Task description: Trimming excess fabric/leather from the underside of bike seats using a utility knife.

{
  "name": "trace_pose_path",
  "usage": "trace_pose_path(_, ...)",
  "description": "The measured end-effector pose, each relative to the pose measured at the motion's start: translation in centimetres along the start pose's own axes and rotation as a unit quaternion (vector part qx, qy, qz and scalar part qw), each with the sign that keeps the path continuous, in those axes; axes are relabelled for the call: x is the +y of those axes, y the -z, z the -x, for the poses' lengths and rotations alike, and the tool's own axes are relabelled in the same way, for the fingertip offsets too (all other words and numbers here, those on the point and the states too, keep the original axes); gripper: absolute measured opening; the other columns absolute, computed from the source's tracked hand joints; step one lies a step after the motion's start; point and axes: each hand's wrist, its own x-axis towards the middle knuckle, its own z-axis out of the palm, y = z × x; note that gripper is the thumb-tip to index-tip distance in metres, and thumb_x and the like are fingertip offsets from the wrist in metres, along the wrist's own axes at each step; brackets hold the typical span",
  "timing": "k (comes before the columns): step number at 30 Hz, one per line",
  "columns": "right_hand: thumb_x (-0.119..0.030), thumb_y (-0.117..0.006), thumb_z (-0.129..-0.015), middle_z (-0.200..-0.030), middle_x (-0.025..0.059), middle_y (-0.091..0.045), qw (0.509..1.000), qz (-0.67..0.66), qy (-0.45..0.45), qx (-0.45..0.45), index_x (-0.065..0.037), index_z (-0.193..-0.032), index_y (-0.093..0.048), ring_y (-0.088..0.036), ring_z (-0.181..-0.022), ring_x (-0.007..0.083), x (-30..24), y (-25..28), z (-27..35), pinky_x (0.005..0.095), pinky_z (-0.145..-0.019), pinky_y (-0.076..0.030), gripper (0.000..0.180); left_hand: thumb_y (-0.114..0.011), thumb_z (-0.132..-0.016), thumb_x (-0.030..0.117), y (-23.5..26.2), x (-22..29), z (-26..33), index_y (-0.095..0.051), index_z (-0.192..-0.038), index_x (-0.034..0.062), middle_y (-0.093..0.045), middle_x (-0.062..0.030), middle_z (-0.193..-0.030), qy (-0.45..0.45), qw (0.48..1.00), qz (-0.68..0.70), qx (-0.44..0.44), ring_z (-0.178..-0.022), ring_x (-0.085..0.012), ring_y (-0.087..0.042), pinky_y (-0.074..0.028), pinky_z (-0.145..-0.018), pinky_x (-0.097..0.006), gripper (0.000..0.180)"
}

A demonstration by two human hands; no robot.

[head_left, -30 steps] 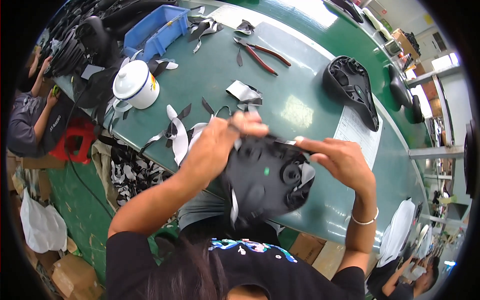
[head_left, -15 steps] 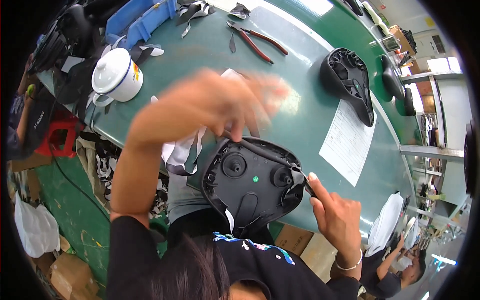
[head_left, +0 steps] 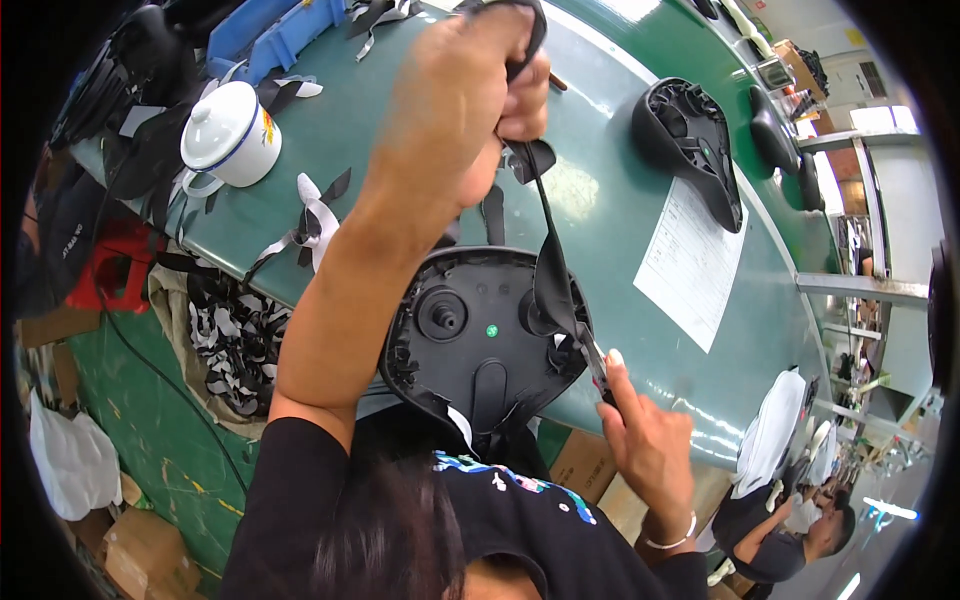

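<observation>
A black bicycle saddle [head_left: 448, 362] lies upside down at the table's near edge, with its hollow underside facing up. My left hand [head_left: 478, 95] is raised beyond the saddle, closed around a strip of black cover material [head_left: 550, 265]. That strip stretches taut from my fist down to the saddle's right rim. At that rim, my right hand [head_left: 645, 435] grips a slim knife [head_left: 592, 358] with a metal blade, its tip against the foot of the strip. The fingers of my right hand partly hide the handle.
A second black saddle [head_left: 690, 145] and a printed sheet [head_left: 690, 270] lie at right. A white lidded mug [head_left: 232, 135], cloth scraps [head_left: 318, 222] and a blue bin [head_left: 275, 40] occupy the left. A scrap-filled sack [head_left: 235, 350] stands below the table. Another person [head_left: 790, 540] is at far right.
My left hand has moved up and away from the saddle, pulling the strip out taut. The saddle has shifted slightly left and nearer. My right hand has come slightly left and down with the knife.
</observation>
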Motion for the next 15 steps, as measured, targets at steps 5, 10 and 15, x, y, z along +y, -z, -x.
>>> trace_pose_path(5,-0.017,-0.059,-0.091,-0.087,0.0183,-0.067,0.953,-0.255,-0.139,0.085,-0.006,-0.139,-0.04,-0.064,-0.06,0.0301,-3.4,-4.2,3.7,0.0369,-0.054,-0.048,0.053,-0.046,-0.092,0.018,-2.3,2.8,2.4,-0.033,-0.068,0.0099,-0.028,0.0014,-0.064,-0.373,0.912,-0.043,0.165,-0.053,-0.009,-0.024,-0.019,-0.049,-0.026,0.028)
trace_pose_path(10,-0.013,-0.055,-0.093,-0.065,0.0068,-0.06,0.829,-0.488,-0.268,0.047,-0.008,-0.143,-0.032,-0.057,-0.051,0.0128,-4.9,-5.5,5.3,0.0275,-0.049,-0.046,0.055,-0.039,-0.088,0.014,-0.8,4.0,5.7,-0.037,-0.071,0.0073,-0.031,-0.0004,-0.066,-0.597,0.726,-0.094,0.329,-0.054,-0.0103,-0.027,-0.024,-0.049,-0.025,0.018)
trace_pose_path(15,-0.012,-0.056,-0.092,-0.067,0.0062,-0.061,0.828,-0.493,-0.258,0.064,-0.01,-0.143,-0.033,-0.056,-0.053,0.0108,-5.0,-5.3,6.3,0.026,-0.05,-0.046,0.056,-0.039,-0.085,0.019,0.1,4.9,7.4,-0.045,-0.069,0.0032,-0.041,-0.0033,-0.065,-0.689,0.624,-0.076,0.362,-0.054,-0.0135,-0.034,-0.026,-0.048,-0.026,0.023)
